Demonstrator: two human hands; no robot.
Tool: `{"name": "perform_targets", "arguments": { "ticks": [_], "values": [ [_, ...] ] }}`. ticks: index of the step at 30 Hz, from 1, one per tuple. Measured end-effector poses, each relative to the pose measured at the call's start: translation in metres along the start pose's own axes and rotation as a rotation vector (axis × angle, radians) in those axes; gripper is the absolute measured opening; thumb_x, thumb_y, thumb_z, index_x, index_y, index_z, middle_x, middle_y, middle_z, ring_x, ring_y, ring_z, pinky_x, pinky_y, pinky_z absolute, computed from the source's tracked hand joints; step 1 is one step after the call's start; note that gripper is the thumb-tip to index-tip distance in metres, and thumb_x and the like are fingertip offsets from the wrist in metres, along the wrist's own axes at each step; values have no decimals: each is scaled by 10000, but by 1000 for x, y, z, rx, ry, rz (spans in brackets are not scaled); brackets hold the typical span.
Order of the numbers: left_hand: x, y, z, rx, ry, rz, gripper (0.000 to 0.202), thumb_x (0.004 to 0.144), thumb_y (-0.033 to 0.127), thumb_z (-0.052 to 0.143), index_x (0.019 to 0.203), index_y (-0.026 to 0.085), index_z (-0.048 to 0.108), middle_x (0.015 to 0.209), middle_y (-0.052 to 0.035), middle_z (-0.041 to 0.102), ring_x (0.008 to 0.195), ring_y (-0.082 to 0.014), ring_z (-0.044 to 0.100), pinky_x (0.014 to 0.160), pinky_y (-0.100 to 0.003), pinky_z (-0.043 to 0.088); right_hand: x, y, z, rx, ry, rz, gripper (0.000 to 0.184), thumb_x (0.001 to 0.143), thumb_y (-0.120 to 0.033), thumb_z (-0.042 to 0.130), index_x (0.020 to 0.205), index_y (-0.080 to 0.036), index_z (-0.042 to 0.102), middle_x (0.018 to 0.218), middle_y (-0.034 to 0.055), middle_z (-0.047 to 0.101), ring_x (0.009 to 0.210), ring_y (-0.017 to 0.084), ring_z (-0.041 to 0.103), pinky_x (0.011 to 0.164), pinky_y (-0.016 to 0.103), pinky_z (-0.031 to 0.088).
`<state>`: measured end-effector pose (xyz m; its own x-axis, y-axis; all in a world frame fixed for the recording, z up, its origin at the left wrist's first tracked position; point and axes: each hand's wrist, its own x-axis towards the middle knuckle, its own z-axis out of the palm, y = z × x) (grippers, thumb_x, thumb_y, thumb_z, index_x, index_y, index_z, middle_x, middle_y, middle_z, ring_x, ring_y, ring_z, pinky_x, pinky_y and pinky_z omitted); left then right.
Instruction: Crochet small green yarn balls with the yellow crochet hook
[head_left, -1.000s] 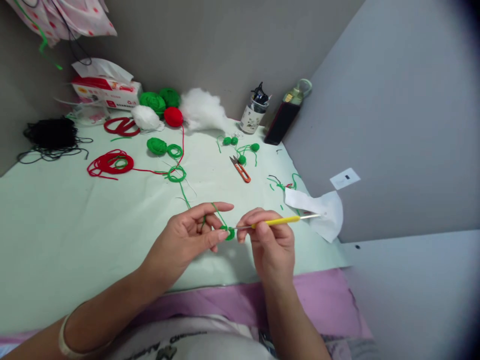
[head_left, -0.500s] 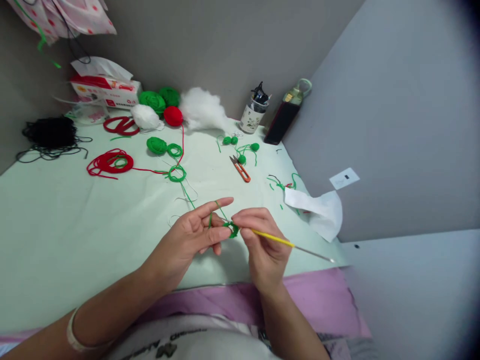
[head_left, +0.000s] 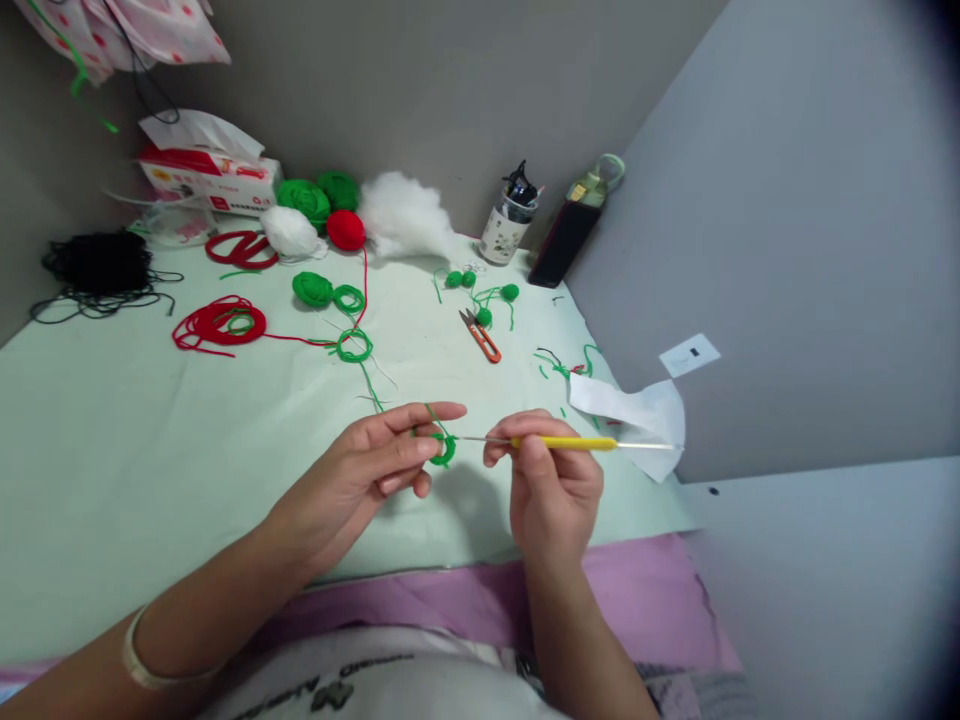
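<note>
Between the thumb and fingers of my left hand (head_left: 382, 455) is a small green crochet ring (head_left: 448, 452). Green yarn (head_left: 373, 385) runs from a coil on the table up over my raised left index finger. My right hand (head_left: 555, 480) is closed around the yellow grip of a crochet hook (head_left: 574, 443), held nearly level. The hook's thin metal shaft points left, its tip at the ring's upper edge; whether it sits in a loop is too small to tell.
Orange thread snips (head_left: 481, 336) lie ahead, beside several small green balls (head_left: 510, 292). Red yarn (head_left: 225, 325), a black yarn bundle (head_left: 101, 265), red-handled scissors (head_left: 241, 250) and white stuffing (head_left: 405, 215) are farther back. A dark bottle (head_left: 568, 228) and pen cup (head_left: 507, 228) stand at the wall.
My right hand has moved right, and the hook has swung from slanting down rightward to nearly level, with more shaft showing. My left hand with the ring has shifted slightly left.
</note>
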<state>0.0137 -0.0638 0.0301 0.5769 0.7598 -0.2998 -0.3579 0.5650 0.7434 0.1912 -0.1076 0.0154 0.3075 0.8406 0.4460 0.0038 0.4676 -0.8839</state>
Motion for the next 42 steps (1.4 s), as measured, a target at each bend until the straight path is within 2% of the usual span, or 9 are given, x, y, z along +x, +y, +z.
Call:
{"name": "perform_targets", "arguments": {
  "ticks": [4, 7, 13, 15, 19, 26, 30, 37, 42],
  "values": [
    [-2, -3, -2, 84, -13, 33, 295, 854, 266, 800, 1149, 258, 814, 804, 21, 593, 566, -59, 381, 627, -227, 450, 3, 1, 0, 181, -43, 150, 161, 976, -310, 665, 892, -234, 779, 785, 20, 700, 628, 133, 626, 572, 276, 544],
    [-2, -7, 1, 157, 0, 59, 288, 850, 292, 804, 1138, 288, 812, 864, 3, 614, 706, -108, 532, 652, -228, 456, -1, 3, 3, 175, -99, 136, 144, 979, -314, 664, 930, -252, 784, 872, 36, 740, 730, 151, 668, 636, 288, 571],
    [-1, -9, 3, 188, 13, 108, 263, 845, 317, 820, 1106, 280, 814, 935, -21, 717, 915, -174, 629, 852, -281, 492, -6, 6, 6, 86, -105, 139, 152, 973, -345, 673, 973, -243, 785, 927, 57, 774, 792, 181, 692, 691, 333, 584],
    [0, -10, 1, 211, 22, 129, 245, 860, 340, 811, 1100, 293, 814, 976, -16, 739, 942, -173, 634, 884, -284, 486, -7, 6, 6, 96, -108, 137, 141, 978, -331, 668, 970, -249, 783, 935, 53, 774, 779, 175, 688, 692, 336, 581],
    [2, -11, 0, 236, 93, 162, 206, 854, 338, 825, 1058, 314, 827, 898, 13, 730, 888, -143, 626, 849, -248, 480, -7, 6, 7, 101, -100, 121, 139, 984, -322, 660, 970, -254, 781, 929, 53, 771, 775, 173, 680, 674, 329, 572],
    [0, -10, 3, 196, 97, 145, 318, 798, 312, 878, 1110, 316, 814, 902, 5, 724, 890, -152, 670, 874, -268, 515, -9, 6, 13, 56, -114, 33, 149, 994, -262, 648, 996, -278, 796, 956, 50, 790, 882, 187, 716, 710, 326, 591],
    [-1, -8, 2, 217, 127, 173, 266, 806, 334, 870, 1068, 312, 831, 853, 10, 687, 851, -136, 641, 841, -247, 509, -9, 5, 12, 53, -105, 19, 143, 993, -269, 650, 990, -273, 793, 956, 52, 791, 873, 189, 714, 692, 324, 588],
    [1, -11, -2, 209, 163, 182, 230, 774, 298, 895, 997, 329, 847, 828, 25, 657, 806, -101, 606, 761, -186, 483, -5, 8, 11, 269, -29, 187, 135, 992, -320, 663, 933, -254, 765, 913, 18, 799, 675, 113, 677, 636, 251, 565],
    [2, -13, -1, 199, 149, 195, 226, 784, 292, 886, 1002, 336, 846, 829, 25, 664, 810, -94, 599, 747, -166, 479, -6, 6, 9, 293, -61, 203, 166, 1023, -318, 617, 951, -251, 750, 917, 6, 800, 715, 103, 703, 683, 237, 573]
  ]
}}
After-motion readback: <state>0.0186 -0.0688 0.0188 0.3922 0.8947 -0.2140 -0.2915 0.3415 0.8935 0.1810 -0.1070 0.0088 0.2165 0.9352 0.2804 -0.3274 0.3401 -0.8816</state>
